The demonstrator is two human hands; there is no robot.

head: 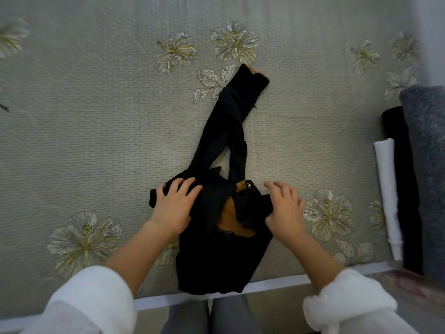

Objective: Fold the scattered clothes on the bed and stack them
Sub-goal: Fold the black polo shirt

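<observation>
Black trousers (224, 259) with a tan lining and a metal button lie on the flowered bed cover (96, 131), waist near the bed's front edge, both legs stretching away and crossing toward the upper right. My left hand (174, 206) rests flat on the left side of the waist, fingers spread. My right hand (285, 208) holds the right side of the waistband, thumb tucked under the fabric and fingers lying over it.
At the right edge of the bed lie folded clothes side by side: a white piece (387, 189), a black one (404, 189) and a grey-blue one (428, 165). The bed's white front edge (277, 284) runs just below the trousers.
</observation>
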